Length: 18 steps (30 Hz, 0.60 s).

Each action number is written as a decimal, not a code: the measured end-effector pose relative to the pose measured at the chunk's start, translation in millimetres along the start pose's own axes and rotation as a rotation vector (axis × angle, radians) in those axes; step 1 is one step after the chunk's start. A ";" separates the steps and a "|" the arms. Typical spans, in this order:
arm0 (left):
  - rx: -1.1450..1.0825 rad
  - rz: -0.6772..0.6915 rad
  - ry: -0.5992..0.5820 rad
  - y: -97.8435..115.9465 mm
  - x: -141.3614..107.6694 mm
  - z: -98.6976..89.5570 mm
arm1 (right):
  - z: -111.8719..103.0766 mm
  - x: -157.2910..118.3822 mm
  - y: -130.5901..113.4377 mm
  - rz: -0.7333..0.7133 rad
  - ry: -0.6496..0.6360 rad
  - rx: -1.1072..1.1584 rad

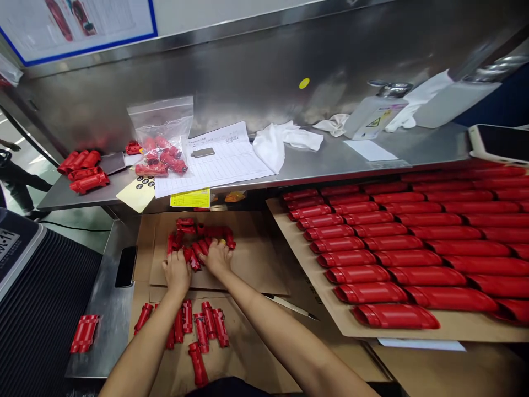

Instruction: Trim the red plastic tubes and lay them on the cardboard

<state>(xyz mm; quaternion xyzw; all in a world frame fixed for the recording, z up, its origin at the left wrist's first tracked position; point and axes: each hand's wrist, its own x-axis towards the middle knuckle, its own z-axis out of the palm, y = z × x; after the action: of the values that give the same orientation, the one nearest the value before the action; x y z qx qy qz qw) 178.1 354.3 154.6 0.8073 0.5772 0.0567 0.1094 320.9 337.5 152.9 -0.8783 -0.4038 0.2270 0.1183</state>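
Observation:
On a cardboard sheet lies a cluster of small red tubular parts. My left hand is at the near left of this cluster, its fingers bent down over red pieces. From the right, my right hand curls its fingers round pieces in the middle of the group. The fingers partly cover what each hand grips, so the exact number of pieces is hidden. Nearer to me, more red tubular parts lie loose on cardboard, some partly behind my left forearm.
Rows of larger red shells fill a board at right. A knife-like tool lies beside the cardboard. At left are a black phone and red parts. The metal shelf holds a bag of red parts, papers and a bottle.

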 end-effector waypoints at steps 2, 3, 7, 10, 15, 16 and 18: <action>-0.006 -0.033 -0.010 -6.1 1.6 -2.2 | 0.9 2.6 3.2 0.013 -0.033 -0.004; -0.016 -0.042 -0.018 -8.0 2.0 -2.2 | 1.1 4.0 4.1 0.018 -0.050 -0.005; -0.098 -0.052 -0.061 -2.9 -0.4 5.2 | 2.4 10.8 -0.4 0.051 -0.104 0.002; -0.204 -0.097 -0.082 9.2 -0.6 13.8 | 1.3 14.8 -6.1 0.065 -0.134 0.014; -0.488 -0.236 -0.181 19.0 15.3 21.5 | -8.1 10.9 7.5 0.030 -0.225 0.049; -0.557 -0.267 -0.212 18.8 19.5 21.6 | -10.3 9.8 13.4 0.022 -0.246 0.063; -0.696 -0.334 -0.277 17.8 26.2 20.2 | -13.9 9.2 25.4 0.002 -0.275 0.105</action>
<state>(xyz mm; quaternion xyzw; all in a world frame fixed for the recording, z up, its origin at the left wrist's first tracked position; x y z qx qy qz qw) 207.4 371.4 138.4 0.6174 0.6264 0.1207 0.4602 349.7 327.8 152.2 -0.8318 -0.4028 0.3664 0.1075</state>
